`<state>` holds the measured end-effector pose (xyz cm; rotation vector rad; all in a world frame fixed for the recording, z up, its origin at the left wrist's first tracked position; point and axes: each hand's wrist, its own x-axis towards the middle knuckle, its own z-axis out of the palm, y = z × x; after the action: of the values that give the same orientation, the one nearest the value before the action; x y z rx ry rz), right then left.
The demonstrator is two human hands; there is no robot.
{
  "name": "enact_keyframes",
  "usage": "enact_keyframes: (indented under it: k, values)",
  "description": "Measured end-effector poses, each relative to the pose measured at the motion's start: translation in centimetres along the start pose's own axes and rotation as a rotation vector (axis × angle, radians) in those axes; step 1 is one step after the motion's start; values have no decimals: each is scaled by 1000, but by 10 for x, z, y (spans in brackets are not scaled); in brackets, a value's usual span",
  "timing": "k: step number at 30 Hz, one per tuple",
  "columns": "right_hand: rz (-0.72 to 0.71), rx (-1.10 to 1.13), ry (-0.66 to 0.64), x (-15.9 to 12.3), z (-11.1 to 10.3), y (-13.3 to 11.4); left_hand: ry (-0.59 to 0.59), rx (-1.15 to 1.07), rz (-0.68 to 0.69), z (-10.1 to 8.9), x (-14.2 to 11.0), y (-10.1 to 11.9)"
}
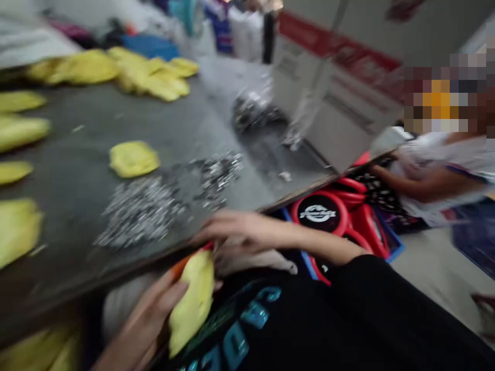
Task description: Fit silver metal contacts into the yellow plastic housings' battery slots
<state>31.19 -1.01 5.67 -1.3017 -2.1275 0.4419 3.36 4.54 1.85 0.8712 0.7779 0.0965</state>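
1. Overall, this is a work room with a pale concrete floor (436, 273), and bagged goods (243, 33) blur along the far side.
2. A grey tabletop (77, 154) runs across the view, with a tilted cardboard box (340, 98) banded in red at its far right.
3. Below the tabletop's edge sits a blue crate (394, 250) of red-rimmed black discs (317, 212), and a co-worker's arm (410, 185) is just beyond it.
4. Flat yellow pieces (133, 158) lie spread on the tabletop, near a heap of silvery scraps (139, 211).
5. The left hand (147, 319) grasps a yellow piece (193, 304) just off the tabletop's edge, above a black shirt (240, 319).
6. The right hand (235, 232) lies curled at that edge, over a pale cloth (255, 263) — blur hides whether it grips anything.
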Motion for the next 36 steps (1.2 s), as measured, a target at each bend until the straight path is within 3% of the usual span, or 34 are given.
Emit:
enact_keyframes:
  k: [1, 3, 6, 9, 13, 17, 21, 26, 31, 36]
  values:
    - [29, 32, 49, -6, 9, 12, 130, -75, 49, -6, -8, -13]
    - [172, 15, 218, -19, 17, 45, 199, -216, 95, -11, -16, -31]
    - [291, -20, 292, -34, 16, 92, 208, -403, 148, -11, -15, -38]
    - [356, -92, 289, -36, 12, 109, 184, -507, 187, -8, -12, -31]
    - [376, -155, 244, -22, 16, 106, 291, -492, 250, -5, -9, -17]
    - [366, -267, 215, -7, 15, 107, 366, -499, 204, -7, -4, -8]
    - [435, -389, 237, 10, 7, 115, 280, -539, 109, -8, -1, 3]
    - [442, -433, 96, 31, 4, 120, 155, -560, 56, -11, 3, 4]
    - [388, -412, 46, 13, -1, 103, 91, -569, 9, -19, 9, -12]
    - [388, -403, 9, -18, -1, 82, 87, -591, -18, -8, 16, -13]
